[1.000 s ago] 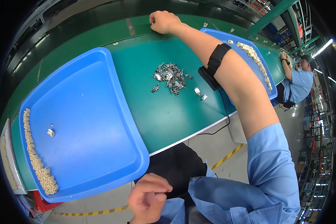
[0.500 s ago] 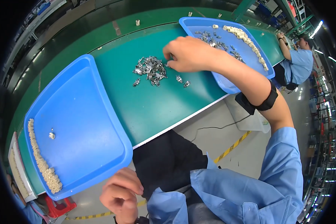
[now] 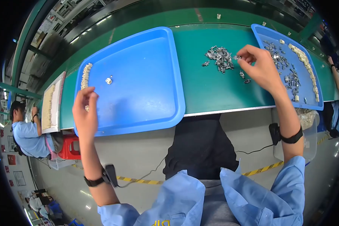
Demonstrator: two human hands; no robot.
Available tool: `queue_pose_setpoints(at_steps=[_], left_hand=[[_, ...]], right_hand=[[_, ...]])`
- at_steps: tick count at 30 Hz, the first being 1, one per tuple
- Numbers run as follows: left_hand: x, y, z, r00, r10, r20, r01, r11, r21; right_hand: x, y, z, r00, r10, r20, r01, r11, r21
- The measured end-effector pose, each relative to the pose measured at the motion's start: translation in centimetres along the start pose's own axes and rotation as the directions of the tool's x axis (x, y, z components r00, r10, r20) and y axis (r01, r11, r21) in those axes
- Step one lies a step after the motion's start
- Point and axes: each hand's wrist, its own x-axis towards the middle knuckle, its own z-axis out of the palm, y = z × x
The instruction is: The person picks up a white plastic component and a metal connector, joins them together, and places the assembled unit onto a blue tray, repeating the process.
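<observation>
My right hand (image 3: 261,69) hovers over the green table (image 3: 214,94) just right of a pile of small metal parts (image 3: 219,59). Its thumb and fingertips pinch one small metal part (image 3: 236,57). My left hand (image 3: 84,113) is raised over the near left corner of the big blue tray (image 3: 139,86), fingers apart, beside a row of cream parts (image 3: 87,73); I see nothing held in it. A single small assembled piece (image 3: 109,80) lies alone in that tray.
A second blue tray (image 3: 286,98) at the right holds scattered metal parts and a cream row (image 3: 301,56). A white tray of cream parts (image 3: 51,101) lies at the far left. A seated person (image 3: 26,132) and a red stool (image 3: 69,148) are on the left; another person's arm (image 3: 337,75) shows at the right.
My right hand came back from the table's far edge to the metal pile and picked up one part. My left hand rose from my lap to the left tray.
</observation>
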Motion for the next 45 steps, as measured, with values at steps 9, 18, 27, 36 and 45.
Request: queue_pose_setpoints(at_steps=[9, 18, 27, 36, 45], left_hand=[[11.4, -13.1, -4.3, 1.000, -0.004, 0.020, -0.012, 0.679, 0.734], [13.4, -14.1, -2.1, 0.966, -0.258, 0.006, 0.124, 0.483, 0.867], [13.4, -14.0, -1.7, 0.985, -0.173, -0.008, 0.092, 0.484, 0.870], [11.2, -13.7, -4.1, 0.996, 0.086, 0.032, -0.092, 0.938, 0.333], [-4.3, 8.6, 6.9, 0.921, 0.341, 0.190, -0.271, 0.909, -0.316]], right_hand=[[-5.2, -1.1, 2.9, 0.989, -0.029, -0.143, 0.094, 0.878, 0.470], [-6.1, 0.3, 4.8, 0.975, -0.060, -0.215, 0.175, 0.802, 0.571], [-6.1, -0.1, 4.8, 0.976, -0.081, -0.204, 0.171, 0.861, 0.479], [-5.8, 0.1, 4.7, 0.954, -0.133, -0.269, 0.249, 0.852, 0.461], [-6.8, -2.4, 3.9, 0.965, -0.163, -0.203, 0.243, 0.844, 0.478]])
